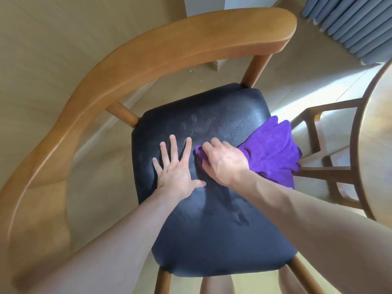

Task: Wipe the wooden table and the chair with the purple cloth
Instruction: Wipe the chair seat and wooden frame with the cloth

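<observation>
- Head view: a wooden armchair with a curved light-brown backrest rail (pixel 148 54) and a dark navy leather-like padded seat (pixel 212 230) fills the frame, seen from above.
- The left hand (pixel 178 170) lies flat on the seat, palm down, fingers straight and spread, holding nothing.
- The right hand (pixel 222 162) rests just beside it, its fingers curled round a bunched purple microfibre cloth (pixel 273 149) and pressing it onto the seat.
- Most of the cloth trails out behind the right wrist, over the seat's right edge.
- Faint smeared marks, one shaped like a handprint, show on the seat beyond the left fingers.
- The round wooden table (pixel 375 145) is cut off at the right edge, with its brown wooden base frame (pixel 314 132) beneath it, near the chair.
- Grey-blue pleated curtains (pixel 350 24) hang at the upper right, above the pale floor (pixel 42 39).
</observation>
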